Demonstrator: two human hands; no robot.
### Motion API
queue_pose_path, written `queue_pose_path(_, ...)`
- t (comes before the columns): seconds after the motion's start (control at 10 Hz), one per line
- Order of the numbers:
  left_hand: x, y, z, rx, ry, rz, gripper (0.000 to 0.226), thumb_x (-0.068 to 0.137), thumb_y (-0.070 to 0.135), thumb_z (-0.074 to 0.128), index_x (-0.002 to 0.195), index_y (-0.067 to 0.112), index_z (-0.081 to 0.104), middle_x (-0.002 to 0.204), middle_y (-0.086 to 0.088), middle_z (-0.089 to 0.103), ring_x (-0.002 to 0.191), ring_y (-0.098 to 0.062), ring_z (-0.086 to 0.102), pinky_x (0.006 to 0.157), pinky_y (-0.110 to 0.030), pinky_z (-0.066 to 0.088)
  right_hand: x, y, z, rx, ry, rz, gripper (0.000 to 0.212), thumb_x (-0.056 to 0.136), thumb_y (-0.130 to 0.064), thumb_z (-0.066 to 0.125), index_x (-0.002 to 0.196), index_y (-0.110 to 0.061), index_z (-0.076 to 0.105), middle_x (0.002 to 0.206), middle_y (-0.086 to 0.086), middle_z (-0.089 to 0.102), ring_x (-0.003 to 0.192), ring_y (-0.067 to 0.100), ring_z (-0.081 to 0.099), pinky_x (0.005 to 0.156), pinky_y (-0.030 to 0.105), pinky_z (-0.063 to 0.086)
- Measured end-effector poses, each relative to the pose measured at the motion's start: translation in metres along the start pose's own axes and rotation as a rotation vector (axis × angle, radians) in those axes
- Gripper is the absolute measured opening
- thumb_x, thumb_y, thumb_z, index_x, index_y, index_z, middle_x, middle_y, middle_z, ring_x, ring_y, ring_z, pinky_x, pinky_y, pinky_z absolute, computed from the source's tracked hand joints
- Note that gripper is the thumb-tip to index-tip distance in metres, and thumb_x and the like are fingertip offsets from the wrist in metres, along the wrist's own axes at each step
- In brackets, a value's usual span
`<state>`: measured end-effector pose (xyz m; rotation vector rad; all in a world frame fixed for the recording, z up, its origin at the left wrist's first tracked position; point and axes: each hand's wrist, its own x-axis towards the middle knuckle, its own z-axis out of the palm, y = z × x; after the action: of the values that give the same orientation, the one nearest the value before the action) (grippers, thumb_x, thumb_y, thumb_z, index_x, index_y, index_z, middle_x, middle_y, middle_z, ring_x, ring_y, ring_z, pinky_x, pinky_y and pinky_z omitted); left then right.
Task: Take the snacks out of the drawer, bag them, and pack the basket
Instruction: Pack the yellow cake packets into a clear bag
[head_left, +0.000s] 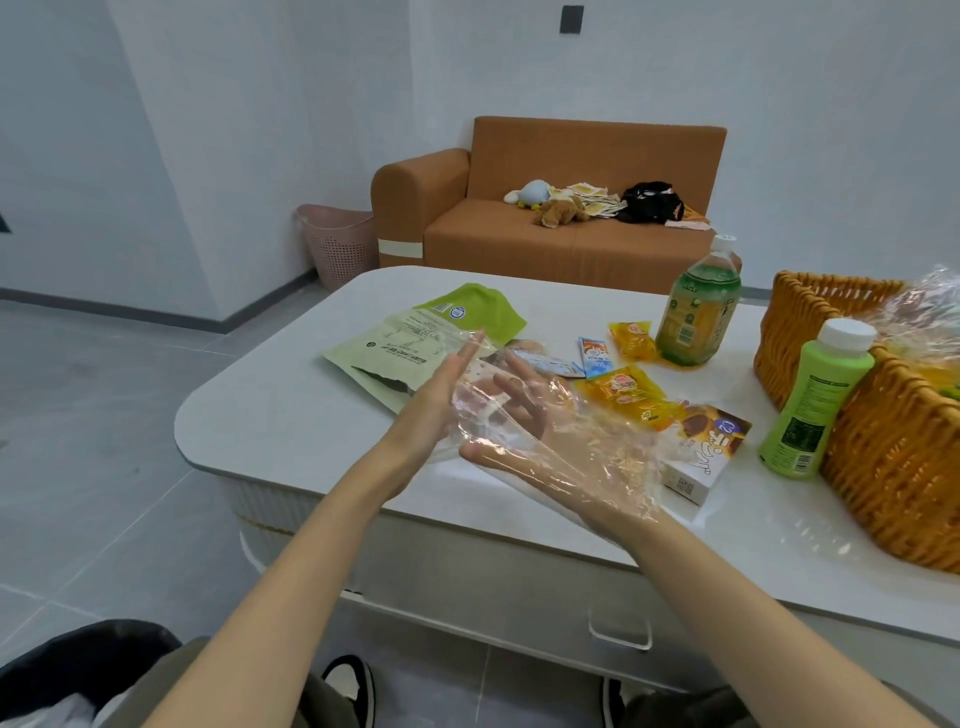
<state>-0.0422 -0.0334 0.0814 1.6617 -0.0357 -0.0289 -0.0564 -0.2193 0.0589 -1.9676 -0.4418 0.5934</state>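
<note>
A clear plastic bag (602, 462) hangs above the white table (270, 415). My right hand (540, 447) is inside it with fingers spread straight. My left hand (439, 400) lies flat against the bag's outer left side, fingers straight. On the table are two green pouches (410, 338), two yellow snack packets (626, 389), a small blue packet (595, 356) and a white cookie box (701, 457). A wicker basket (893, 457) at the right edge holds a filled clear bag (930, 312). The drawer front (621, 629) under the tabletop is closed.
A green tea bottle (698, 312) and a light green bottle (813, 405) stand upright beside the basket. An orange sofa (545, 228) with toys and a pink bin (340, 244) are behind the table. A black bin (78, 670) sits at my lower left.
</note>
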Motion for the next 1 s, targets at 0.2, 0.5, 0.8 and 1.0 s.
queue_pose_path(0.2, 0.001, 0.002, 0.0, -0.093, 0.144, -0.02, 0.041, 0.102, 0.049, 0.02, 0.097, 0.068, 0.056, 0.1, 0.01, 0.073, 0.118, -0.021, 0.059, 0.106, -0.045, 0.034, 0.001, -0.036, 0.01, 0.243, 0.119, -0.365, 0.115, 0.059, -0.043, 0.087, 0.144, -0.045, 0.01, 0.149, -0.023, 0.032, 0.136, 0.001, 0.036, 0.114, 0.047, 0.032)
queue_pose_path(0.5, -0.001, -0.002, -0.003, -0.028, 0.011, -0.065, 0.03, 0.093, 0.062, 0.034, 0.117, 0.062, 0.052, 0.114, 0.014, 0.069, 0.118, -0.014, 0.056, 0.102, -0.043, 0.033, 0.018, -0.014, -0.001, 0.107, 0.173, -0.275, 0.121, 0.055, -0.049, 0.089, 0.145, -0.049, 0.008, 0.146, -0.028, 0.033, 0.126, 0.004, 0.048, 0.107, 0.042, 0.042)
queue_pose_path(0.8, -0.001, -0.001, -0.041, -0.112, 0.155, -0.143, 0.043, 0.101, 0.049, 0.025, 0.144, 0.053, 0.023, 0.12, 0.0, 0.067, 0.102, -0.026, 0.065, 0.097, -0.048, 0.039, 0.011, -0.006, -0.042, 0.266, 0.91, -0.438, 0.02, 0.098, -0.022, 0.053, 0.089, -0.014, 0.069, 0.075, 0.004, 0.071, 0.069, 0.017, 0.068, 0.062, 0.026, 0.056)
queue_pose_path(1.0, -0.012, -0.011, -0.073, 0.047, 0.19, -0.21, 0.041, 0.098, 0.058, 0.022, 0.14, 0.058, 0.023, 0.127, -0.004, 0.063, 0.106, -0.028, 0.063, 0.104, -0.051, 0.036, 0.027, 0.028, -0.066, -0.068, 0.994, -0.082, 0.008, 0.095, -0.015, 0.054, 0.102, -0.016, 0.057, 0.1, 0.005, 0.065, 0.089, 0.02, 0.061, 0.076, 0.039, 0.055)
